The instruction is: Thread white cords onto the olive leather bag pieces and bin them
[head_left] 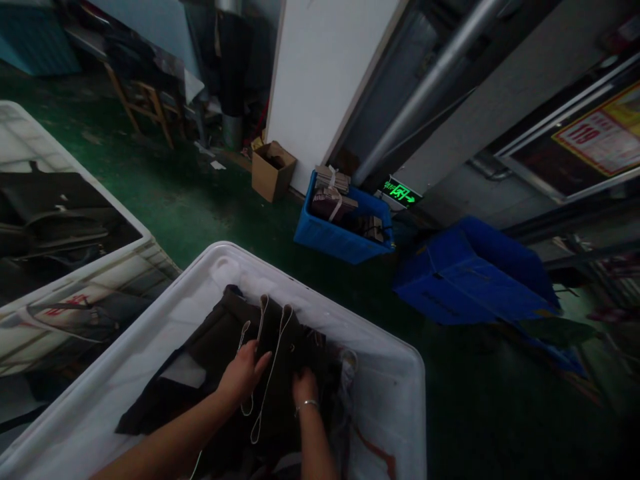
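Dark fabric pieces are lying in the white bin, right under both hands. Left hand is gripping the stack from the side, right hand is pressing down into it, fingers curled, wrist bent.

Counted on the green floor
Two white tubs, two blue crates, one cardboard box, two hands

A green floor carries a white plastic bin of dark fabric pieces; a second white bin stands beside it; a cardboard box and blue crate sit farther off.
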`<state>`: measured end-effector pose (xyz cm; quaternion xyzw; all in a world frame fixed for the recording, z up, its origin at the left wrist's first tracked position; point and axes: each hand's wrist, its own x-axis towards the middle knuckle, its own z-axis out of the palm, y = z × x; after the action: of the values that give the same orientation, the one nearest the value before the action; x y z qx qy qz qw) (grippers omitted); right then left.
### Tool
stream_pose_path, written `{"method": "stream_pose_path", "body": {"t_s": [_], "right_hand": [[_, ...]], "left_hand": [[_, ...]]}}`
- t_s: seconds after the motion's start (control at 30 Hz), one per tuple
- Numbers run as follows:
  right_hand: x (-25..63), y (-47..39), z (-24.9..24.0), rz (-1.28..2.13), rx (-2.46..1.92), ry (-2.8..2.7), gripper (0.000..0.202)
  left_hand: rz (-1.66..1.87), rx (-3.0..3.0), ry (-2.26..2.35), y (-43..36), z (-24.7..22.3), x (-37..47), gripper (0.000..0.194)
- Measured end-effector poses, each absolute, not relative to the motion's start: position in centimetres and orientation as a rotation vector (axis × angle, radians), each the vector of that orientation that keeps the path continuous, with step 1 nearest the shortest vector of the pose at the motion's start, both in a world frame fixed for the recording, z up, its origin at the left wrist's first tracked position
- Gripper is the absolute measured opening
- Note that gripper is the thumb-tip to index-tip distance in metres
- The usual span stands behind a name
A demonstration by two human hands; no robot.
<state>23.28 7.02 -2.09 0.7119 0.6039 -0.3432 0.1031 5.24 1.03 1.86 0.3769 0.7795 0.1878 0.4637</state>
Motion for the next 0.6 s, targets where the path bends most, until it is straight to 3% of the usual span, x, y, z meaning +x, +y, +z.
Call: {"method": "stream_pose_path", "body": {"t_s": [0.17, 0.3, 0.6], "right_hand": [[19.6, 12.2, 1.3, -0.857, 2.074, 2.016, 0.044], [15.0, 15.0, 1.3, -0.796, 1.978, 2.005, 0.061], [14.5, 17.4, -2.2, -0.888, 1.798, 1.917, 0.032]], "left_hand": [[0.483, 0.916, 1.954, 6.3, 0.7, 4.3, 0.05], [0.517, 0.914, 2.039, 9.2, -0.5, 3.7, 0.041], [0.31, 0.838, 1.958, 14.7, -3.6, 1.5, 0.05]]}}
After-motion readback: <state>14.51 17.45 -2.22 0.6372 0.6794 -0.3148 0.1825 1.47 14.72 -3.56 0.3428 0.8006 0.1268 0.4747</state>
